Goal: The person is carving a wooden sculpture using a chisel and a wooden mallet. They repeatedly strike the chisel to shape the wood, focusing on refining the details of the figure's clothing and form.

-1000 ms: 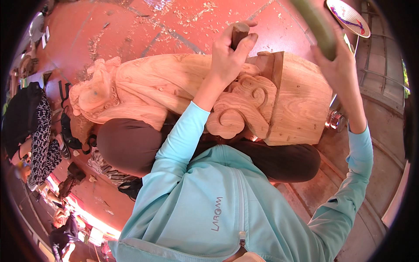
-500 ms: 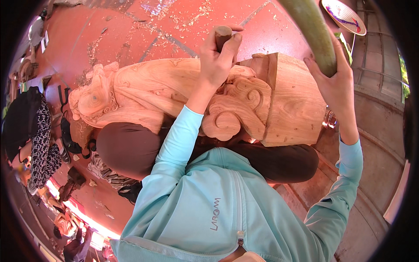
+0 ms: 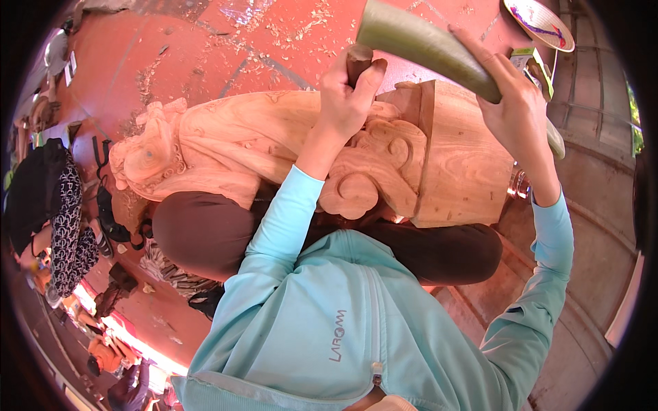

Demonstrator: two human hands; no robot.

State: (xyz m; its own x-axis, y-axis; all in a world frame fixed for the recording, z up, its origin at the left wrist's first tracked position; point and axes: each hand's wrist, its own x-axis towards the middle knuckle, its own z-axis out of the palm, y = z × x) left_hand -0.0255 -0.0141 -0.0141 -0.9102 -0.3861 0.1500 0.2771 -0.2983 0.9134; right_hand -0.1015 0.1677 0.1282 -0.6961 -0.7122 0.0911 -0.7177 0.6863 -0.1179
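Note:
My left hand (image 3: 345, 101) is closed around the round wooden handle of a chisel (image 3: 359, 61); the blade is hidden below the fist. In my right hand (image 3: 519, 106) is a curved, smooth, olive-green club-like mallet (image 3: 430, 49). Its thick end is right by the top of the chisel handle, though I cannot tell whether they touch. The mallet's other end shows past my wrist. Under both hands a carved wooden statue (image 3: 226, 133) lies on its side across my legs. Scrollwork (image 3: 373, 168) sits below my left hand, and the statue's plain block base (image 3: 466, 164) is at the right.
Wood shavings (image 3: 301, 38) litter the red tiled floor (image 3: 199, 51). A conical hat (image 3: 539, 26) and a green-and-white box (image 3: 533, 68) lie at the far right. Another person in patterned dark clothes (image 3: 65, 219) is at the left, near several scattered items.
My right hand has swung the mallet from upright at the upper right down and leftward to the chisel handle. My left hand has shifted slightly, still gripping the chisel.

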